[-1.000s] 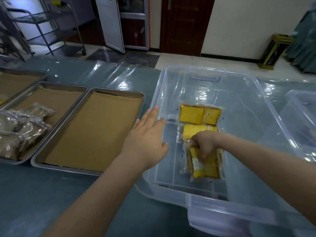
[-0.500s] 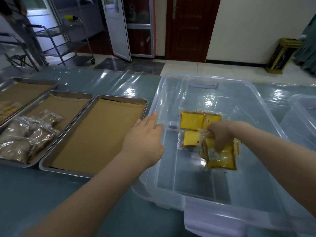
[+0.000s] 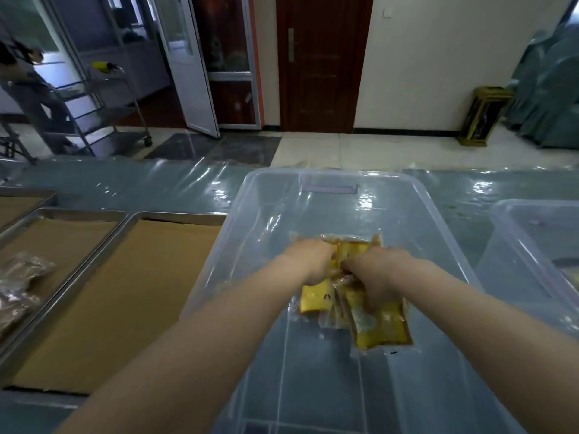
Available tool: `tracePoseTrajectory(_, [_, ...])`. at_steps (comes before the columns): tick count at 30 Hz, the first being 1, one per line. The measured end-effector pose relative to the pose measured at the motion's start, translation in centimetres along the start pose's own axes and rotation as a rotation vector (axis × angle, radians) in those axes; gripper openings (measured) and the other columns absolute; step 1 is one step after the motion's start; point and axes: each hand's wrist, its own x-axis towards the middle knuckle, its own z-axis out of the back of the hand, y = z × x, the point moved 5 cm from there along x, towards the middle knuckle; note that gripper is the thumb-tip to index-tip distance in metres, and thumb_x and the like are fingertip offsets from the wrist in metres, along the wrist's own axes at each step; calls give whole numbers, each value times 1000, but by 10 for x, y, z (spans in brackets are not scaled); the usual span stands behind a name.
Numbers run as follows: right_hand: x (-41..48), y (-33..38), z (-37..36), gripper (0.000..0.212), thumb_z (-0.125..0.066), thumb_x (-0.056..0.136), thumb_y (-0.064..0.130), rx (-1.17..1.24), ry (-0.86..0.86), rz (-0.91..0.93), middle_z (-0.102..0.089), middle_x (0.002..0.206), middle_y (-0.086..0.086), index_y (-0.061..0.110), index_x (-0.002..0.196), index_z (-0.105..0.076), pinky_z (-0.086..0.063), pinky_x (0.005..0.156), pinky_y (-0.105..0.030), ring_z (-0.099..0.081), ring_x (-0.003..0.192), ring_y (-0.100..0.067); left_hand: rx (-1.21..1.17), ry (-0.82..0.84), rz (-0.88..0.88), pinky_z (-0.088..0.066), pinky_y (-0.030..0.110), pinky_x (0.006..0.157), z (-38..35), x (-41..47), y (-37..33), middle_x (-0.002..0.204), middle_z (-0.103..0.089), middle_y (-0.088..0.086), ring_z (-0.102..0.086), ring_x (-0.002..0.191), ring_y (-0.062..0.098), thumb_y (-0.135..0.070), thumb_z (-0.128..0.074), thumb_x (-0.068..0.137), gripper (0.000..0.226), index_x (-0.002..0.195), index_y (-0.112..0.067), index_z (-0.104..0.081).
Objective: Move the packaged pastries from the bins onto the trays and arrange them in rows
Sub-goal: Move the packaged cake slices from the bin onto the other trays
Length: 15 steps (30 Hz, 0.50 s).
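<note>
Both my hands are inside the clear plastic bin [image 3: 250,195]. My left hand [image 3: 311,261] grips a packaged yellow cake [image 3: 315,300] whose lower end shows below the fist. My right hand [image 3: 380,275] grips another packaged yellow cake [image 3: 383,327], which hangs down from it. A third yellow package [image 3: 354,249] lies on the bin floor behind the two hands, partly hidden. The paper-lined metal tray [image 3: 125,296] just left of the bin holds nothing.
A second tray [image 3: 59,236] further left carries brown packaged pastries [image 3: 22,283] at the frame's left edge. Another clear bin [image 3: 532,245] stands to the right. A person and a metal cart [image 3: 103,98] are at the far left beyond the table.
My left hand left the bin's rim, reached inside and took hold of a yellow package. My right hand kept its package and lifted it. The camera tilted up.
</note>
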Motion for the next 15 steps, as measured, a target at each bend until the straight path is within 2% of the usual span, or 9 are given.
tracePoseTrajectory(2, [2,-2,-2,63,-76,73,33,4,4,-7,-58,117,2,33,129,-44,-43,71,-32,-57,105,-24,-112,71,5,-41,29,80,-19,21,-1,131,-54,9,-52,114,29,-1,-44,86,47,130,-16,-52])
tracePoseTrajectory(4, [3,-5,-5,69,-76,75,30,21,43,-17,-58,118,0,32,134,-41,-43,72,-33,-57,107,-25,-262,124,1,-41,26,84,-37,34,0,134,-53,6,-50,119,26,2,-43,86,50,131,-17,-51])
tracePoseTrajectory(7, [5,-8,-14,70,-76,76,30,39,94,-3,-58,119,0,31,136,-41,-48,78,-35,-57,107,-26,-387,130,16,-44,35,95,-60,45,3,132,-54,4,-51,117,24,-8,-54,86,46,131,-20,-50])
tracePoseTrajectory(11, [8,-12,-16,71,-80,72,33,51,127,12,-59,119,1,30,133,-44,-49,81,-36,-58,107,-25,-265,211,35,-38,37,100,-84,60,2,137,-42,11,-42,122,32,-15,-65,83,67,142,-16,-34])
tracePoseTrajectory(13, [13,-11,-9,70,-81,70,33,54,135,14,-59,118,3,29,131,-46,-51,83,-37,-59,106,-25,-321,230,126,-35,37,105,-90,62,7,140,-38,16,-39,127,34,-4,-61,86,61,140,-5,-33])
tracePoseTrajectory(15, [16,-11,-4,72,-82,70,34,41,139,25,-59,119,3,27,131,-46,-52,84,-40,-58,106,-26,-288,207,190,-36,35,102,-93,60,11,138,-43,20,-42,126,34,-1,-57,87,49,133,3,-40])
